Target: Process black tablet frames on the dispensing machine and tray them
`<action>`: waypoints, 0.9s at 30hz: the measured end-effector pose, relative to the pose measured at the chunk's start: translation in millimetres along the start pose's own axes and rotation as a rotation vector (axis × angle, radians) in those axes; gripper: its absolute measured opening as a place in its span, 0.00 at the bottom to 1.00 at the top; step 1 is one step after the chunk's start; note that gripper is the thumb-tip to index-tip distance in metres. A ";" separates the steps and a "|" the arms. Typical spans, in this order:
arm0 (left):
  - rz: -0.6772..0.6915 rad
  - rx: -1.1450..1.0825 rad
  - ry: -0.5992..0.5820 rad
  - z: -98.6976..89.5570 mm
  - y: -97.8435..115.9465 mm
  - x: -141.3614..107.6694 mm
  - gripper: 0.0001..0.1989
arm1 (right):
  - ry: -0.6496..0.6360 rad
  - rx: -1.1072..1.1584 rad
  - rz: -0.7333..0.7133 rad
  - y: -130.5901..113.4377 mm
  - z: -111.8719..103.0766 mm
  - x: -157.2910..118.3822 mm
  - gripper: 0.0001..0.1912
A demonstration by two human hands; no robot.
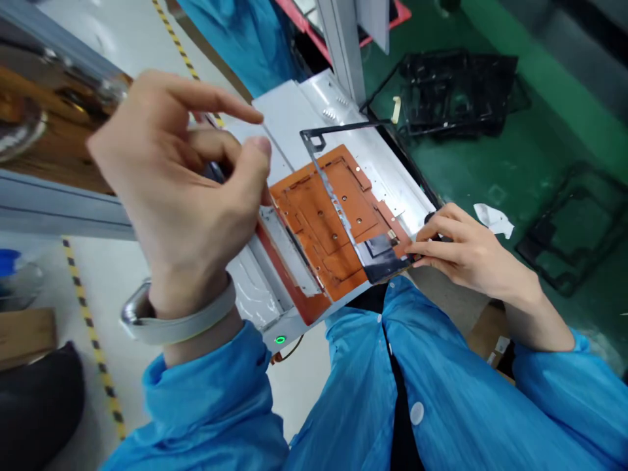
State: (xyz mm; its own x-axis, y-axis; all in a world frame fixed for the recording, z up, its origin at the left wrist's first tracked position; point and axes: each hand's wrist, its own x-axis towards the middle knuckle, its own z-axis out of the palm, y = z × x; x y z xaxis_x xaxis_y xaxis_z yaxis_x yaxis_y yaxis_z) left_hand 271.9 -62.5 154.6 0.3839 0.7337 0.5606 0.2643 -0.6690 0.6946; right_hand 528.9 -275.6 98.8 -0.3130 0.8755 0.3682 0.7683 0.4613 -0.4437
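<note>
A thin dark frame (338,208) lies tilted over an orange fixture plate (314,212) on a white machine (289,121). The fingers of my right hand (456,248) pinch the frame at its near right corner, beside a dark, shiny patch. Raised over the left side of the machine, my left hand (191,170) has its index finger stretched out and apart from the thumb, with nothing seen between them. Its other fingers are curled and partly hidden. Below it, a reddish strip (294,288) runs along the plate's left side.
Several black frames (456,95) lie stacked on the green surface (540,150) at the right, with another black frame (579,229) nearer. A white scrap (493,220) sits between them. A grey metal post (341,52) rises behind the machine. A green-lit button (280,340) shows on its front.
</note>
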 end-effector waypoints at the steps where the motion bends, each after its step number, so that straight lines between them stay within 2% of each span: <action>1: 0.059 -0.023 -0.035 1.5 0.8 2.5 0.18 | 0.053 -0.021 0.008 -3.5 -7.2 -7.0 0.11; 2: 0.087 -0.032 -0.068 3.2 1.5 4.3 0.23 | 0.094 -0.042 0.017 -7.8 -13.7 -12.9 0.12; 4: 0.021 -0.016 -0.104 8.4 1.8 5.1 0.29 | 0.147 -0.070 0.040 -17.9 -23.4 -21.9 0.13; 6: -0.059 -0.026 -0.133 16.4 0.5 3.5 0.32 | 0.171 -0.061 0.051 -27.9 -27.8 -28.1 0.16; 8: -0.082 -0.077 -0.131 25.2 -1.7 1.4 0.33 | 0.176 -0.045 0.044 -35.3 -26.9 -32.2 0.19; 12: -0.059 -0.131 -0.057 33.8 -2.0 -2.5 0.28 | 0.140 -0.045 0.025 -41.1 -17.5 -35.3 0.18; 16: -0.089 -0.150 -0.057 28.1 2.2 -7.1 0.24 | 0.091 -0.069 -0.009 -42.3 -9.3 -33.8 0.19; 21: -0.089 -0.153 -0.026 22.6 1.6 -11.0 0.22 | 0.129 -0.142 -0.036 -43.7 -2.1 -29.5 0.20; 27: -0.104 -0.207 0.008 28.7 -0.2 -14.5 0.22 | 0.149 -0.197 -0.036 -39.0 10.2 -26.2 0.22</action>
State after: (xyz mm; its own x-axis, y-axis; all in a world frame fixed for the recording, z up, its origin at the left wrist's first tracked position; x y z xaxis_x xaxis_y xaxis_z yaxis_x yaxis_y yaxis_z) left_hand 291.7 -76.4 133.4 0.3568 0.7988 0.4844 0.1145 -0.5520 0.8260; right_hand 501.4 -315.0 98.1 -0.2677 0.8213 0.5038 0.8568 0.4421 -0.2655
